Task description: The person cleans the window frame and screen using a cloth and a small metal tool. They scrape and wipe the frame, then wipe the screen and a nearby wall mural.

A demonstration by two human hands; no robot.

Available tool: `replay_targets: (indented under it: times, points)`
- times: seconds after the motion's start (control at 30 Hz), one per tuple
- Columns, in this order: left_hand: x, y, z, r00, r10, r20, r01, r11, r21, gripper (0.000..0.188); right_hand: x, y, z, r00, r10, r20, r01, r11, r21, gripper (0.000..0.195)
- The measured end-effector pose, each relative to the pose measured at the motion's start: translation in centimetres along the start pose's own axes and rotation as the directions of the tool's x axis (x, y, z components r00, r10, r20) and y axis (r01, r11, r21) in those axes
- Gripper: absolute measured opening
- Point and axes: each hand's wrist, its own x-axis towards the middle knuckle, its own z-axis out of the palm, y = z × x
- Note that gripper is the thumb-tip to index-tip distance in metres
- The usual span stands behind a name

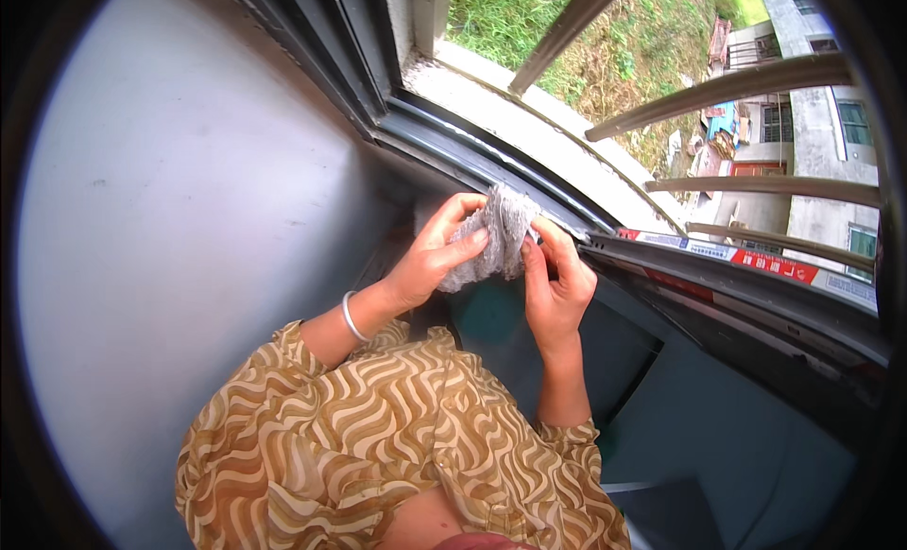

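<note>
A grey, rumpled cloth (502,231) is bunched between my two hands, in front of the window frame's lower track (489,171). My left hand (443,252), with a pale bangle (351,316) on its wrist, grips the cloth's left side, thumb on top. On the right side, my right hand (560,273) pinches the cloth's edge between thumb and fingers. Part of the cloth hangs below the fingers of my left hand. Both hands are close to the inner edge of the window frame; whether the cloth touches the frame I cannot tell.
A pale wall (191,160) rises at the left. Metal bars (723,89) stand outside the window beyond a white ledge (489,89). At the right is a dark sash (744,281) with a red and white printed strip. A dim green round thing (489,312) lies below my hands.
</note>
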Motion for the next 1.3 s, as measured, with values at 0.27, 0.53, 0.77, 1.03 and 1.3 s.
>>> replay_targets:
  times: [0.27,0.53,0.77,1.03,1.3]
  points:
    - [1.7,1.6,-1.8,0.928,-0.208,-0.310,0.065,0.908,-0.415,0.038,9.5,2.1,6.6,0.927,-0.172,0.334,0.302,0.870,-0.391,0.016]
    - [1.8,3.0,-5.4,0.876,-0.108,-0.470,-0.018,0.966,-0.256,0.037,12.4,0.7,11.8,0.835,-0.161,0.526,0.463,0.722,-0.514,0.025]
    - [2.8,2.4,-6.3,0.852,0.033,-0.522,-0.047,0.999,-0.013,0.035,11.7,1.0,12.6,0.792,-0.157,0.589,0.519,0.681,-0.516,0.024]
    - [3.3,2.7,-6.2,0.896,0.025,-0.443,-0.002,0.999,0.053,0.032,11.5,0.9,11.3,0.790,-0.160,0.591,0.524,0.677,-0.517,0.018]
    - [3.0,1.6,-6.2,0.857,0.163,-0.489,-0.068,0.976,0.206,0.033,11.3,2.7,11.7,0.832,-0.226,0.507,0.480,0.752,-0.453,0.029]
